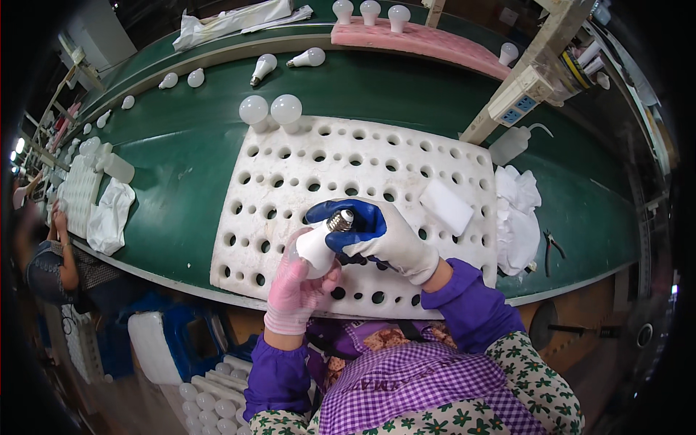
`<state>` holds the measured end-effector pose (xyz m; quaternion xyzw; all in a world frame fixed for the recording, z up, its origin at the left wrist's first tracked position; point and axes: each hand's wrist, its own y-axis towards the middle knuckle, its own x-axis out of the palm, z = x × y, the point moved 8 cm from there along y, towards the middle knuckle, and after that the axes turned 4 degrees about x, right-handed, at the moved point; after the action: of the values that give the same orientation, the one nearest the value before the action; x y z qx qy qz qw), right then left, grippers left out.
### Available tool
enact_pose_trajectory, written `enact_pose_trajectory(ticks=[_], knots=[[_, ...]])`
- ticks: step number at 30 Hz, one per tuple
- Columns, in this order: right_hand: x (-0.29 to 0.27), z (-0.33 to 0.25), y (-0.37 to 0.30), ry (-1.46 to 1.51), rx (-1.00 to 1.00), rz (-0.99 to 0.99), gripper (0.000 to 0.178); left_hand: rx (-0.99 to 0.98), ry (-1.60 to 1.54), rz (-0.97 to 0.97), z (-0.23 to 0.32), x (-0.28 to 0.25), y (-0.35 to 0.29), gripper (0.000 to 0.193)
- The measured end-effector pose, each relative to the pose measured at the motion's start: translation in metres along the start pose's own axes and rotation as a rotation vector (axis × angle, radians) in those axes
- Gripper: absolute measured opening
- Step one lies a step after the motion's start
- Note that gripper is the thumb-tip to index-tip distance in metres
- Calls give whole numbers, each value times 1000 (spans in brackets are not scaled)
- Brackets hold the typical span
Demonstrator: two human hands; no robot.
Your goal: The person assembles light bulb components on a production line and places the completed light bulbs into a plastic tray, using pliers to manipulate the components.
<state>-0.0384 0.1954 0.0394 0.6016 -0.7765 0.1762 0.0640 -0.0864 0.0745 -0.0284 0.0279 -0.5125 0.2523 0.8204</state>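
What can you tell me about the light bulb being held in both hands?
The light bulb is white, with a frosted dome and a silver screw base. It lies tilted, base up and to the right, above the white holed foam tray. The left hand, in a pink glove, cups the dome; the right hand, in a blue-and-white glove, pinches the base.

I stand at six o'clock of the foam tray [406,156], which lies on the belt [181,145]. My left hand [297,286] and right hand [377,235] meet on a bulb [319,243] over the tray's near edge. Two bulbs [270,110] stand in holes at eleven o'clock. A foam block [446,205] lies on the tray at two o'clock, rags [518,217] at three, pliers [552,249] beyond them.
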Motion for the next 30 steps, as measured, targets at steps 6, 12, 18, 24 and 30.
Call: enact_pose_trajectory(ticks=[6,12,18,24,30], knots=[[-4,3,0,91,51,58,32,532,780,24,32,15,-4,82],[-17,6,3,52,24,149,24,704,1205,100,43,35,-9,77],[-11,-4,2,-94,-26,108,31,457,718,201,43,14,3,66],[-14,-14,3,-296,-247,12,38,20,384,58,27,10,22,56],[-74,-2,20,-20,-305,407,53,135,908,237,75,5,90,64]])
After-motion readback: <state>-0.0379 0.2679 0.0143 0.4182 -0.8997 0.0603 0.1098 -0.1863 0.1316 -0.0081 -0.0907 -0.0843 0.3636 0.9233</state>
